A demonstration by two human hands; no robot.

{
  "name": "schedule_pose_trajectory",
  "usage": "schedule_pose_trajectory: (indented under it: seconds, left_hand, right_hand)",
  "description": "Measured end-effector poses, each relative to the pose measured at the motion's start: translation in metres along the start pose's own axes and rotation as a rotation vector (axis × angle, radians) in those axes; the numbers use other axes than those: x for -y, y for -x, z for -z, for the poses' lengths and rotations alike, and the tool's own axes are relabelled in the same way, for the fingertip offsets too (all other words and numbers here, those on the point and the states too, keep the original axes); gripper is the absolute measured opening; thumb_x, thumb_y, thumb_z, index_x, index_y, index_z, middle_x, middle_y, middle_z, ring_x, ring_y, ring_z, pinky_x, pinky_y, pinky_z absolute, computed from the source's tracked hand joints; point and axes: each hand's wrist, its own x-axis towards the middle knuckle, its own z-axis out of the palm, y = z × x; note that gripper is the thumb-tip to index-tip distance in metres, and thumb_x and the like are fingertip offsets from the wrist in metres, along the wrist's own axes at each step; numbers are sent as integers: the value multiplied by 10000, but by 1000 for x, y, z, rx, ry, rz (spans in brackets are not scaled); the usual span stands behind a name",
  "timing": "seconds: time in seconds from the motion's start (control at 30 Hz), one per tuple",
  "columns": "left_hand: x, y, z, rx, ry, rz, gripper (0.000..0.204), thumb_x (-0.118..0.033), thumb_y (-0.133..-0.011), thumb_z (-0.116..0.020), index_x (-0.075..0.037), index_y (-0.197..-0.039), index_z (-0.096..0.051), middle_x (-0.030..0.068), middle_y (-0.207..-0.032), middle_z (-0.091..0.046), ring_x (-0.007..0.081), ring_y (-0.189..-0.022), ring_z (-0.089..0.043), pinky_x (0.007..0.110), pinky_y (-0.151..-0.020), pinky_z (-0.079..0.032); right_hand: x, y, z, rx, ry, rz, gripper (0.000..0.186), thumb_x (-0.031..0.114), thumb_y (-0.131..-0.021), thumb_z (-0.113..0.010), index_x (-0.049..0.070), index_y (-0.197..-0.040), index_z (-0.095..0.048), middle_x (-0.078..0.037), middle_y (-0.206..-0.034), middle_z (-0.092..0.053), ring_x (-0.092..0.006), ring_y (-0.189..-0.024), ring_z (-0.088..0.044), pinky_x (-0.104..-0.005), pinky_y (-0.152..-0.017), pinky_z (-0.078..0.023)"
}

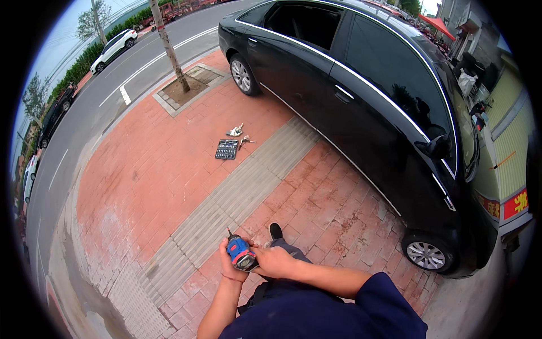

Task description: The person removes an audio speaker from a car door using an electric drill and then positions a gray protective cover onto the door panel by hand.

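- Head view: the left forearm (218,306) rises from the lower edge, nearly straight up, with a thin red band (233,278) at the wrist.
- Left hand (227,261): cupped and closed along the left side of a blue-and-black power driver (241,253), gripping it.
- Right forearm (324,281): reaches leftward from a dark blue sleeve (389,296), elbow bent.
- Right hand (275,262): curled against the driver's right side; its fingertips are hidden, so I cannot tell whether they close around the handle.
- Power driver: between both hands, touching each, held in front of the torso with its tip pointing away from the body.
- Beyond the hands, well apart, an open tool case (226,149) lies on red paving (164,186), near a black car (333,107).
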Motion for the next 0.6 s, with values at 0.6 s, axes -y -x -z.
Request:
schedule_pose_trajectory:
  seconds: [0.6]
  left_hand:
    - [-458, -439, -64, 21, -246, -263, 566, -566, -937, -449, -32, -1027, -616, 93, -914, -681, 207, -776, -690, 328, -670, -594]
  right_hand:
    - [-102, -724, 142, 124, -1041, -52, 465, 404, -1059, -434, 6, -1174, -644, -124, -991, -675, -252, -870, -609, -367, -816, -486]
